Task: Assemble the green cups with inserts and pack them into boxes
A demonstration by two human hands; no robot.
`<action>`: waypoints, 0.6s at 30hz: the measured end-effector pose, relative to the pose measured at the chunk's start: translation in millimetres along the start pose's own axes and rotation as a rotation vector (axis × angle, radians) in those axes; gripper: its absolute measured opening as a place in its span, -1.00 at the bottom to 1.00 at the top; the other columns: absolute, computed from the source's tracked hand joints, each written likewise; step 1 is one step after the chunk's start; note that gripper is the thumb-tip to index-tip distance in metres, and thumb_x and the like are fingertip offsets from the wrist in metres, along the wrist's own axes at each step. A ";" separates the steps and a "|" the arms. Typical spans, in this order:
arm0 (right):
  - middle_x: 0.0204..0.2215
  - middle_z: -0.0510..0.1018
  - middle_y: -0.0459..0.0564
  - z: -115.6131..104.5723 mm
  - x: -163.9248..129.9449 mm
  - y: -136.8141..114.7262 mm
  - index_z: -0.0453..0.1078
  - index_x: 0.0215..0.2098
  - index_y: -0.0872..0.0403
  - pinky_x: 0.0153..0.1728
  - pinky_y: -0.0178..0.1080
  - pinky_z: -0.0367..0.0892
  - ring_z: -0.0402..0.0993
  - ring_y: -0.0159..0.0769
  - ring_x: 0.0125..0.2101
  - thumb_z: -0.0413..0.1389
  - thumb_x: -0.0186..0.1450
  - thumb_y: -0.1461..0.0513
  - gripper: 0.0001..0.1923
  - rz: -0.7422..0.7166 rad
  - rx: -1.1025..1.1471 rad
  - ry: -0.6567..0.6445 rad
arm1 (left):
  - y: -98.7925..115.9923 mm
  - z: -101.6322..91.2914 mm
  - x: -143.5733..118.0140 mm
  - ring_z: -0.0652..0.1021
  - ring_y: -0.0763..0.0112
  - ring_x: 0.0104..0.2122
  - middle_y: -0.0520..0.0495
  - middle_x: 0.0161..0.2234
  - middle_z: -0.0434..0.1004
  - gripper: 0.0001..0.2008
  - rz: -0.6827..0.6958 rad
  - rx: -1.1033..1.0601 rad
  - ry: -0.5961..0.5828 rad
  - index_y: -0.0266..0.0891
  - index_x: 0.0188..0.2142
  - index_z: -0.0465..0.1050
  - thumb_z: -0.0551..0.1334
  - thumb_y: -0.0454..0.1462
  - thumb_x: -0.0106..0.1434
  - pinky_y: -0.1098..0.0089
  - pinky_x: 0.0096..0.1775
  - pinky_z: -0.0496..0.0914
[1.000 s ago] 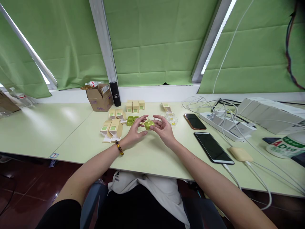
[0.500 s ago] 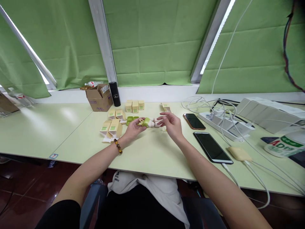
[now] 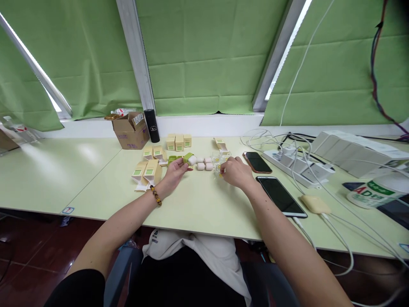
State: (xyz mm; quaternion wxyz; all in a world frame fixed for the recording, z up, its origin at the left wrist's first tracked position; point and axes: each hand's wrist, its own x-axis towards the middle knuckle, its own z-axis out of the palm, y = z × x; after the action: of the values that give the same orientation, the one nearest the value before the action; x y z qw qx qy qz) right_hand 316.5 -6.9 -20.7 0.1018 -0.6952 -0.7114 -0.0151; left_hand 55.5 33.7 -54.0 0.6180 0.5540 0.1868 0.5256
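Observation:
My left hand is closed on a small green case with a rounded white part at its right end. Beside that hand are more green cases, partly covered by the fingers. Several small pinkish-white pieces stand in a cluster between my hands. My right hand reaches down with curled, pinched fingers at a group of small clear plastic pieces with yellow centres. Its fingertips are partly hidden, so what they grip cannot be made out.
Small cream cartons stand at the left, more cartons behind. An open carton lies behind the clear pieces. Two phones, a power strip and white cables are at the right. A cardboard box and black cylinder stand at the back.
My right hand has moved away from the green case, rightward and down to the clear pieces. My left hand has shifted slightly left with the green case, and the pinkish-white pieces now show.

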 end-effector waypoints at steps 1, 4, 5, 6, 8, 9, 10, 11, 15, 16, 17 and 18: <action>-0.05 0.59 0.22 -0.9 0.3 0.4 0.65 -0.29 0.01 -0.12 -0.02 0.45 0.41 0.14 0.08 0.21 0.26 0.35 -0.82 -0.019 0.060 -0.013 | 0.0 0.0 0.3 0.56 0.31 -0.04 -0.17 0.02 0.63 -0.60 0.005 -0.003 0.003 -0.25 -0.06 0.63 0.55 -0.11 0.19 0.29 0.02 0.50; -0.12 0.59 0.13 -6.4 0.5 1.3 0.60 -0.32 0.02 -0.09 -0.05 0.46 0.48 0.00 -0.02 0.22 0.28 0.29 -0.90 -0.149 0.401 -0.090 | -0.4 -0.6 1.5 0.56 0.32 -0.04 -0.14 0.01 0.63 -0.61 0.025 -0.038 0.036 -0.24 -0.08 0.63 0.56 -0.12 0.18 0.30 0.01 0.50; -0.15 0.59 0.09 -8.1 0.3 0.8 0.57 -0.33 0.03 -0.11 -0.09 0.48 0.49 -0.05 -0.06 0.22 0.30 0.25 -0.93 -0.205 0.562 -0.130 | -0.6 -1.0 2.0 0.56 0.30 -0.03 -0.14 0.01 0.62 -0.62 0.031 -0.051 0.052 -0.23 -0.08 0.63 0.56 -0.12 0.18 0.29 0.00 0.50; -0.17 0.58 0.06 -9.3 0.1 -0.3 0.54 -0.32 0.03 -0.15 -0.12 0.50 0.50 -0.09 -0.09 0.22 0.31 0.19 -0.91 -0.257 0.728 -0.173 | -0.8 -1.5 2.4 0.55 0.29 -0.02 -0.14 0.01 0.62 -0.63 0.034 -0.063 0.066 -0.24 -0.09 0.62 0.56 -0.13 0.18 0.29 0.00 0.50; -0.21 0.57 0.02 -9.5 -0.3 -4.3 0.50 -0.31 0.02 -0.21 -0.14 0.54 0.50 -0.14 -0.14 0.28 0.30 0.05 -0.78 -0.322 1.024 -0.257 | -1.3 -2.6 3.2 0.55 0.27 -0.01 -0.15 0.01 0.61 -0.65 0.035 -0.088 0.088 -0.25 -0.11 0.62 0.55 -0.14 0.19 0.28 -0.02 0.50; -0.22 0.56 0.01 -8.5 -0.5 -7.0 0.50 -0.30 0.02 -0.21 -0.13 0.56 0.50 -0.15 -0.15 0.32 0.28 0.00 -0.73 -0.336 1.139 -0.294 | -1.7 -3.0 3.5 0.55 0.27 -0.01 -0.16 0.01 0.61 -0.65 0.036 -0.101 0.098 -0.25 -0.11 0.62 0.55 -0.15 0.19 0.29 -0.02 0.50; -0.22 0.57 0.01 -6.8 -0.6 -10.0 0.51 -0.29 0.03 -0.17 -0.10 0.58 0.51 -0.16 -0.16 0.36 0.24 -0.03 -0.68 -0.344 1.231 -0.327 | -2.0 -3.3 3.7 0.54 0.27 -0.02 -0.16 0.01 0.60 -0.65 0.037 -0.112 0.106 -0.25 -0.11 0.62 0.55 -0.15 0.19 0.29 -0.03 0.50; -0.22 0.57 0.00 -4.6 -0.8 -13.2 0.51 -0.28 0.03 -0.12 -0.07 0.58 0.52 -0.17 -0.15 0.39 0.22 -0.03 -0.66 -0.346 1.307 -0.357 | -2.3 -3.4 3.9 0.54 0.28 -0.02 -0.16 0.01 0.60 -0.65 0.037 -0.121 0.112 -0.26 -0.11 0.62 0.55 -0.15 0.19 0.29 -0.03 0.50; -0.11 0.60 -0.01 6.8 -2.2 -26.7 0.51 -0.25 0.02 0.03 -0.04 0.55 0.57 -0.22 -0.12 0.49 0.14 0.03 -0.62 -0.306 1.563 -0.359 | -2.6 -3.3 3.7 0.53 0.29 -0.03 -0.16 -0.01 0.58 -0.67 0.038 -0.137 0.122 -0.26 -0.13 0.62 0.55 -0.15 0.19 0.28 -0.03 0.50; -0.09 0.60 -0.02 9.7 -2.7 -30.0 0.51 -0.24 0.02 0.05 -0.05 0.54 0.59 -0.22 -0.11 0.51 0.13 0.05 -0.62 -0.286 1.624 -0.333 | -2.5 -3.4 3.6 0.53 0.29 -0.03 -0.16 -0.01 0.58 -0.67 0.038 -0.137 0.124 -0.26 -0.12 0.62 0.54 -0.15 0.20 0.28 -0.03 0.50; -0.09 0.60 -0.03 12.4 -3.1 -33.2 0.51 -0.21 0.00 0.07 -0.05 0.53 0.60 -0.21 -0.09 0.51 0.13 0.06 -0.61 -0.271 1.687 -0.313 | -2.3 -3.5 3.5 0.53 0.29 -0.02 -0.16 -0.01 0.58 -0.66 0.038 -0.134 0.128 -0.27 -0.11 0.62 0.54 -0.15 0.21 0.28 -0.02 0.49; -0.08 0.60 -0.03 15.0 -3.5 -36.2 0.51 -0.17 -0.01 0.08 -0.03 0.53 0.61 -0.19 -0.06 0.51 0.12 0.07 -0.59 -0.259 1.749 -0.297 | -2.1 -3.8 3.5 0.53 0.29 -0.02 -0.17 0.00 0.59 -0.66 0.038 -0.130 0.134 -0.27 -0.11 0.61 0.53 -0.14 0.21 0.28 -0.01 0.49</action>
State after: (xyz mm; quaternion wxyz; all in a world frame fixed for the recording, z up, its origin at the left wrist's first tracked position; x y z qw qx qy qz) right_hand 278.8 -9.2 -31.6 0.4996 -0.2781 -0.5473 0.6112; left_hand 54.6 38.9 -55.7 0.6289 0.4797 0.1825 0.5839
